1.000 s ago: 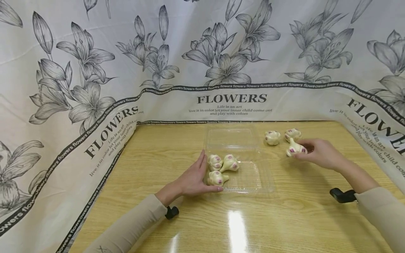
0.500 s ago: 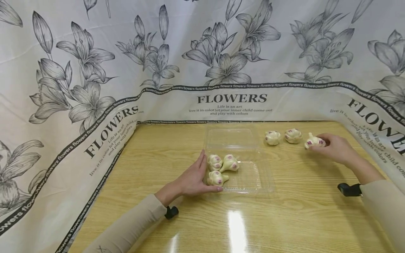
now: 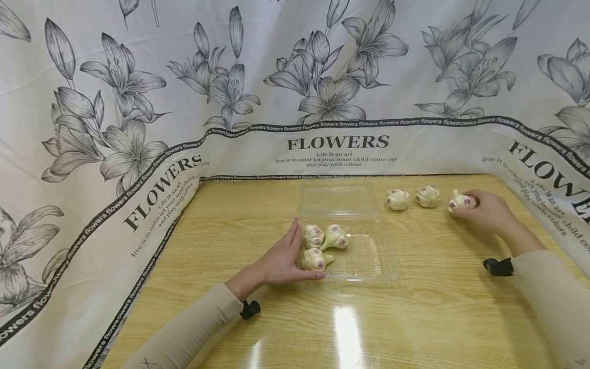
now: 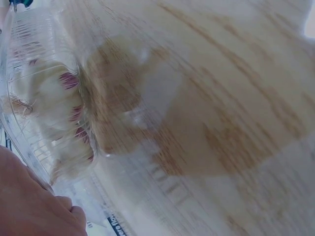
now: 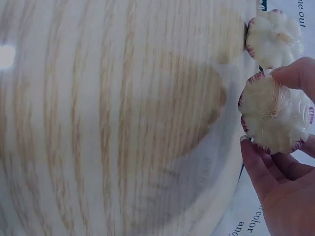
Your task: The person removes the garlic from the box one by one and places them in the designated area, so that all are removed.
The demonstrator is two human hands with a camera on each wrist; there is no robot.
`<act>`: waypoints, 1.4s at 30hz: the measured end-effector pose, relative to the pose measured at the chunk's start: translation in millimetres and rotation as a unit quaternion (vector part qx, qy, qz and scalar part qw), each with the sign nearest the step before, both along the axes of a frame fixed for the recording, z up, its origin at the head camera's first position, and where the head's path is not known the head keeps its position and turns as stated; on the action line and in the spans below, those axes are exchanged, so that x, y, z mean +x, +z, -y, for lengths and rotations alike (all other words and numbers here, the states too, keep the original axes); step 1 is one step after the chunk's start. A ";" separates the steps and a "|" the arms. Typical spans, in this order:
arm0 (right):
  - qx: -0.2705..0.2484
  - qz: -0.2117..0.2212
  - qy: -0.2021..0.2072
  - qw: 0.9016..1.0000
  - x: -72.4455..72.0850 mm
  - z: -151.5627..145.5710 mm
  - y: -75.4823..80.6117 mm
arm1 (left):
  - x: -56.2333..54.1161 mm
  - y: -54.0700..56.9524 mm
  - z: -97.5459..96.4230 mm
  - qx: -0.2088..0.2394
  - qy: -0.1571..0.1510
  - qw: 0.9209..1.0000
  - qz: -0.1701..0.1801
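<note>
1. At the left, my left hand [image 3: 283, 259] rests against the clear plastic container [image 3: 364, 256]. The four fingers lie straight along its left wall, and the thumb is spread apart, along the near edge. In my judgement this light touch is enough; a hard press could bend thin plastic.

2. In the left part of the container sit three garlic bulbs, close together: the far-left bulb [image 3: 313, 236], the near-left bulb [image 3: 315, 260] with its stem to the right, and the third bulb [image 3: 336, 237] with its stem towards the near left. The right part of the base is bare.

3. The lid [image 3: 336, 200] is open and lies at the far side of the base.

4. To the right of the lid, on the table [image 3: 230, 215], are two loose bulbs, the left loose bulb [image 3: 398, 200] and the right loose bulb [image 3: 428, 196], near each other.

5. At the far right is the held bulb [image 3: 461, 201], just beside the right loose bulb. My right hand [image 3: 493, 212] pinches it, thumb on one side and fingers on the other. Whether it touches the table, I cannot tell. I think a gentle grip on the wide body, not on the stem, serves best, and I should not knock its neighbour.
</note>
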State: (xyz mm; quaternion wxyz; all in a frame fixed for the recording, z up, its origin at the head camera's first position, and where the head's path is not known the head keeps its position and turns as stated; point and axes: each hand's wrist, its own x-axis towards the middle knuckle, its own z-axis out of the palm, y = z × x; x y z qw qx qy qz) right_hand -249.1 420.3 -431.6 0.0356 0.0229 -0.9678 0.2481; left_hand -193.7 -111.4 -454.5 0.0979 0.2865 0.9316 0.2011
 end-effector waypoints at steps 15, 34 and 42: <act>-0.038 0.024 -0.045 0.998 -12.9 -7.8 -11.4 | 1.9 2.0 -0.7 -0.004 0.002 1.000 -0.002; -0.091 0.055 -0.068 0.992 -20.9 -4.5 -11.8 | 1.4 2.7 0.0 -0.002 0.000 1.000 -0.002; -0.126 0.079 -0.070 0.986 -26.2 -6.7 -12.3 | 1.0 2.5 0.0 -0.001 -0.001 1.000 -0.004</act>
